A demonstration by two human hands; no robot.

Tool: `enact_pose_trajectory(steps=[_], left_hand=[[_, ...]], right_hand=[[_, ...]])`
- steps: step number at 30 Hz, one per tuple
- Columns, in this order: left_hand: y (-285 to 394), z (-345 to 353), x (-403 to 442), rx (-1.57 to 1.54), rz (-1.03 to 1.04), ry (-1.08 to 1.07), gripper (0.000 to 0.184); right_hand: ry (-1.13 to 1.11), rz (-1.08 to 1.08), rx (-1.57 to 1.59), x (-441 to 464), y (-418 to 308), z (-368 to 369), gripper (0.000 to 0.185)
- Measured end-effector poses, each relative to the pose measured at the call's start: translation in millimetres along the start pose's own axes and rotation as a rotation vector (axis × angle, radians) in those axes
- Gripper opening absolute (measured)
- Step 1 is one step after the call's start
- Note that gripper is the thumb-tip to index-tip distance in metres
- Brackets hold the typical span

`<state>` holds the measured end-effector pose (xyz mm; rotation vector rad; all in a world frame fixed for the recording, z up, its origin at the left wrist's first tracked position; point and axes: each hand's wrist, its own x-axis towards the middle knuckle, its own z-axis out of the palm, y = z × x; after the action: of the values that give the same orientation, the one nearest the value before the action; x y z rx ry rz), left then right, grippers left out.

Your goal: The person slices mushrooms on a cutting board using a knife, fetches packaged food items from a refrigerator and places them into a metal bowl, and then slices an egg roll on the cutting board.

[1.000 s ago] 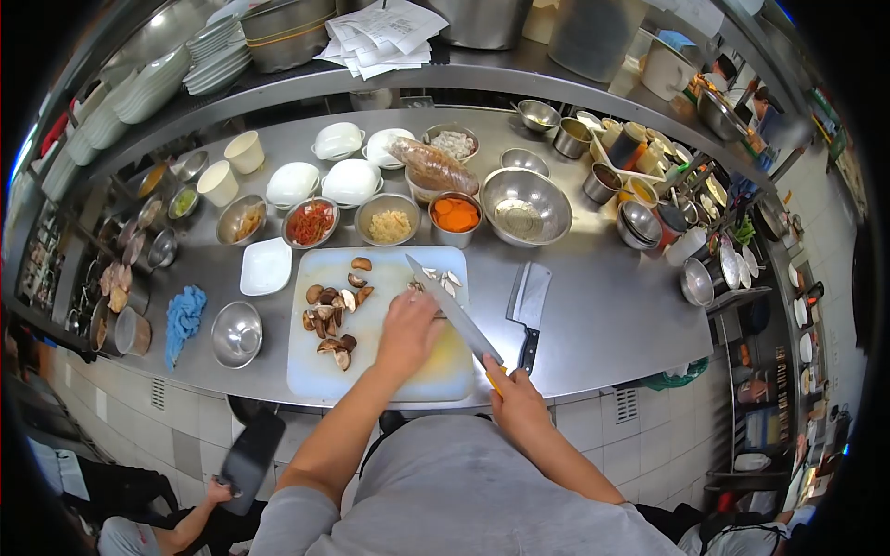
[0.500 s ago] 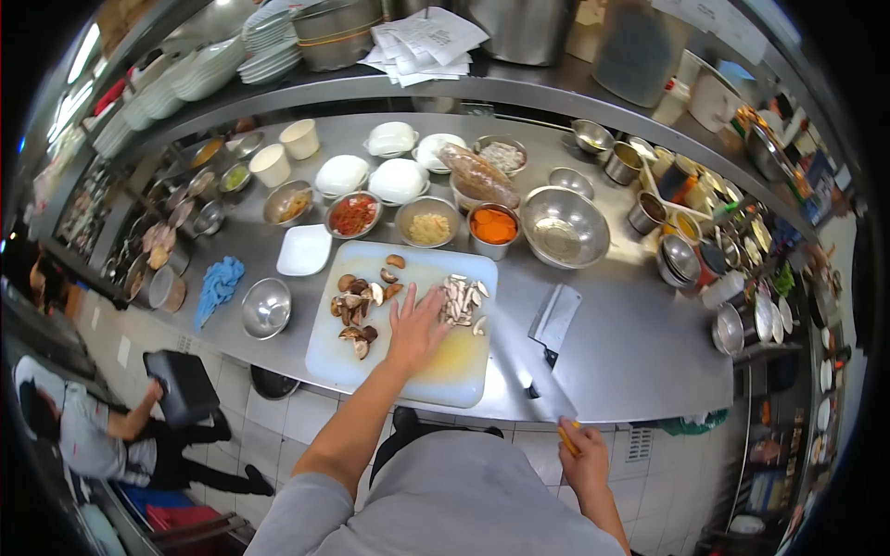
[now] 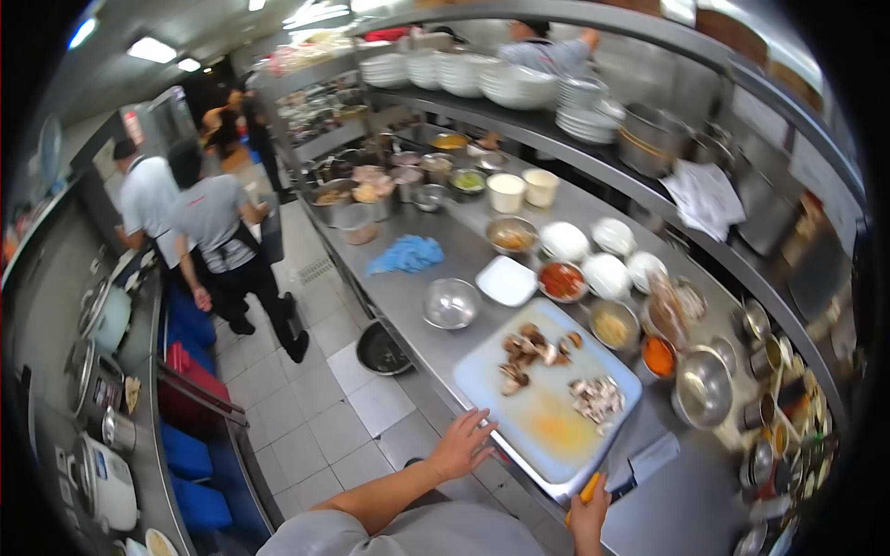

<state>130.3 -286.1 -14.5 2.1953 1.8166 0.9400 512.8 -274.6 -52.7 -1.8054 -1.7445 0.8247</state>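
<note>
A metal surface (image 3: 686, 505) carries a pale cutting board (image 3: 519, 408) at its front edge, with a cleaver (image 3: 654, 459) just beside it. A blue cloth (image 3: 405, 255), a small metal bowl (image 3: 451, 304) and a square white dish (image 3: 507, 281) lie past the board; bowls of ingredients (image 3: 613, 347), rounded white crockery (image 3: 565, 241) and two cream tubs (image 3: 506, 194) stand farther back.

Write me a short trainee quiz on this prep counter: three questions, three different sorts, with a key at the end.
1. True or false: the person's left hand is open and holds nothing.
2. Choose one. The handle gripped in the person's right hand is:
A. red
B. yellow
C. black
3. In what two forms does cut food lie on the cutting board?

Key:
1. True
2. B
3. Pale mushroom slices and brown mushroom chunks
</note>
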Motion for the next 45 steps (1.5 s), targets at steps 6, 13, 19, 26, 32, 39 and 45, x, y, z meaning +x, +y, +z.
enact_pose_trajectory(steps=[6, 13, 19, 26, 32, 39, 45], left_hand=[[-122.7, -82.8, -121.5, -0.001, -0.347, -0.109, 0.056], [-246.6, -171.6, -280.9, 0.003, -0.662, -0.238, 0.058], [-326.8, -264.7, -338.3, 0.037, -0.842, -0.264, 0.057], [-472.4, -311.3, -289.4, 0.015, -0.859, -0.216, 0.058], [-600.5, -343.8, -300.6, -0.070, -0.916, -0.149, 0.060], [-692.0, -373.5, -508.9, -0.017, -1.708, -0.295, 0.072], [-719.2, -358.9, -510.1, -0.167, -2.479, -0.477, 0.060]], right_hand=[[-0.016, 0.001, -0.205, 26.9, 52.9, 82.5, 0.102], [0.354, 0.301, -0.563, 21.0, -121.2, 133.8, 0.073], [0.679, -0.190, -0.390, 68.9, -268.7, 222.0, 0.097], [0.201, -0.479, -0.241, 103.6, -484.2, 373.8, 0.093], [-0.102, -0.734, -0.109, 170.3, -619.9, 570.6, 0.085], [-0.802, -1.045, -0.309, 165.0, -839.7, 745.0, 0.075], [-1.084, -0.843, -0.059, 174.7, -789.3, 853.8, 0.057]])
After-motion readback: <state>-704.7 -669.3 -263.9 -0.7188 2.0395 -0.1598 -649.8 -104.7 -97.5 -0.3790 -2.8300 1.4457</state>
